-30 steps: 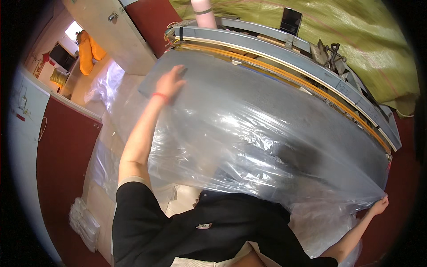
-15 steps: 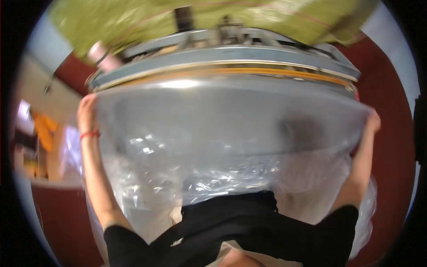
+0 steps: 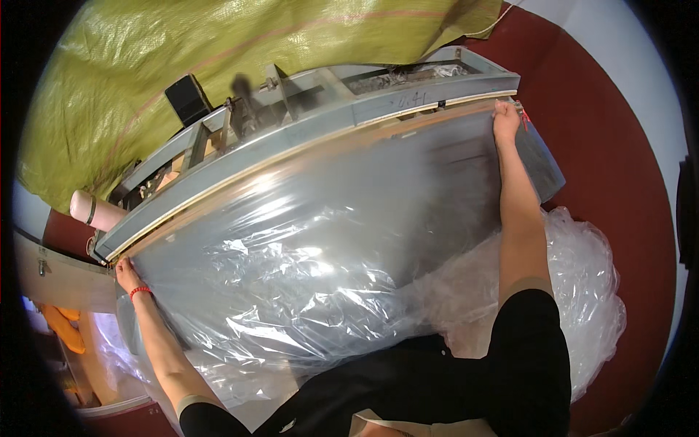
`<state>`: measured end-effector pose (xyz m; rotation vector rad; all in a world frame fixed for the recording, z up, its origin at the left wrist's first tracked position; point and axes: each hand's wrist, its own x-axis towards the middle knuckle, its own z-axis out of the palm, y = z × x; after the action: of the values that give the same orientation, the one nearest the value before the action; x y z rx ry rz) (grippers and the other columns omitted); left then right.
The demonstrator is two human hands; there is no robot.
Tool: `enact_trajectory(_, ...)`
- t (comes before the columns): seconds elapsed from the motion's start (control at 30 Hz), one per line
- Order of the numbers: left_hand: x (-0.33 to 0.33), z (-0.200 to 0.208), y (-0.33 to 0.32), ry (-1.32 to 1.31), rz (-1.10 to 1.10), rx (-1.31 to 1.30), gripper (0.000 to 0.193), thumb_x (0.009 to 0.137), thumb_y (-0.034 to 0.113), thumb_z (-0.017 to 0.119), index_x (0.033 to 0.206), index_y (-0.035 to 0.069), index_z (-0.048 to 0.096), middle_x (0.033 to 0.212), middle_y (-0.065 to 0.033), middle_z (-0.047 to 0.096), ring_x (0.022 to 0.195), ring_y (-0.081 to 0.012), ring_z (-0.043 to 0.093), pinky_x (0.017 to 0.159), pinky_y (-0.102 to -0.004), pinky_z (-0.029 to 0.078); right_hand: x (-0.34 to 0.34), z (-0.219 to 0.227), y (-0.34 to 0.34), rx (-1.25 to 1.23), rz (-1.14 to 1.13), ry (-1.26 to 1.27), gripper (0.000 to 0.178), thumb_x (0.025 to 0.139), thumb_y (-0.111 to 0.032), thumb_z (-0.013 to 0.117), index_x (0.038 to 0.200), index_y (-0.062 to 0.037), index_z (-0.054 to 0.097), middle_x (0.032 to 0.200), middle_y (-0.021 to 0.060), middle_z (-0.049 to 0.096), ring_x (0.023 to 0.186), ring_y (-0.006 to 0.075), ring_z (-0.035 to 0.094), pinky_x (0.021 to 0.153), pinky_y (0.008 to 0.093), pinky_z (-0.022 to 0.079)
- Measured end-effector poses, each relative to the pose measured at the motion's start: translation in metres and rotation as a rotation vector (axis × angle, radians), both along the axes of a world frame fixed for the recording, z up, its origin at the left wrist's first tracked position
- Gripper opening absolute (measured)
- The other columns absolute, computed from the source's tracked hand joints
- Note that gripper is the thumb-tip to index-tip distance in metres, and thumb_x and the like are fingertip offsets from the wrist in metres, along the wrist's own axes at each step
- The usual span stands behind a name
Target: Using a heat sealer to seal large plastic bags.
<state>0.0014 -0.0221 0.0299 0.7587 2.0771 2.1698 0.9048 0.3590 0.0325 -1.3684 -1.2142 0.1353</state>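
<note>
A wide sheet of clear plastic film (image 3: 313,240) is stretched between my two hands, its far edge lying along a long grey metal bar machine (image 3: 291,138). My left hand (image 3: 126,275), with a red bead bracelet at the wrist, is closed on the film's left corner by the machine's left end. At the other end, my right hand (image 3: 507,122) grips the film's right corner close to the bar. The film is smooth near the bar and crinkled toward my body. It partly covers the grey surface beneath it.
Behind the machine spreads a yellow-green woven tarp (image 3: 240,44). A black phone-like slab (image 3: 188,100) stands at the machine's back, and a pink bottle (image 3: 97,210) lies at its left end. Bunched film (image 3: 582,291) hangs at right over the dark red floor (image 3: 619,175).
My view has turned, so the machine now slants up to the right. The film's far edge has come up to the bar, with both hands still holding its corners.
</note>
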Motion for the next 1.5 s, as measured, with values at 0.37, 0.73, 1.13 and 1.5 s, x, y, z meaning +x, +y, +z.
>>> enact_trajectory(0.37, 0.008, 0.006, -0.002, -0.064, -0.067, 0.047, 0.005, 0.079, 0.012, 0.056, 0.076, 0.008, 0.055, 0.069, 0.0025, 0.052, 0.059, -0.0053, 0.044, 0.055, -0.018, 0.037, -0.003, 0.014, -0.002, -0.077, 0.021, 0.247, 0.013, 0.077, -0.01, 0.058, 0.082, -0.0024, 0.049, 0.063, 0.0055, 0.054, 0.05, 0.0102, 0.05, 0.045, 0.0231, 0.039)
enact_trajectory(0.73, -0.024, -0.003, -0.021, 0.168, 0.282, -0.243, 0.025, 0.083, 0.021, 0.043, 0.073, 0.001, 0.054, 0.073, -0.0051, 0.056, 0.064, -0.0103, 0.047, 0.06, -0.0239, 0.04, -0.018, 0.028, -0.016, -0.209, 0.153, 0.448, 0.021, 0.083, -0.023, 0.046, 0.078, -0.0047, 0.052, 0.064, 0.006, 0.056, 0.048, 0.011, 0.05, 0.04, 0.0234, 0.036)
enact_trajectory(1.13, 0.133, 0.071, -0.058, 0.662, -0.227, -0.529, 0.021, 0.087, 0.017, 0.044, 0.074, 0.001, 0.042, 0.062, -0.0042, 0.036, 0.06, -0.0103, 0.035, 0.054, -0.0257, 0.035, 0.073, 0.066, -0.122, -0.22, -0.283, -0.4, 0.027, 0.079, -0.025, 0.057, 0.092, -0.0023, 0.064, 0.088, 0.0124, 0.064, 0.082, 0.021, 0.06, 0.074, 0.0309, 0.044)
enact_trajectory(1.5, 0.231, 0.137, -0.133, 0.393, -0.612, -0.372, 0.013, 0.087, 0.013, 0.047, 0.081, 0.002, 0.049, 0.072, 0.0019, 0.047, 0.07, -0.0054, 0.043, 0.064, -0.0206, 0.037, -0.342, 0.167, -0.281, -0.086, 0.995, -0.465, 0.042, 0.073, -0.013, 0.062, 0.113, -0.0058, 0.05, 0.113, 0.0091, 0.051, 0.102, 0.0198, 0.05, 0.088, 0.0295, 0.038)
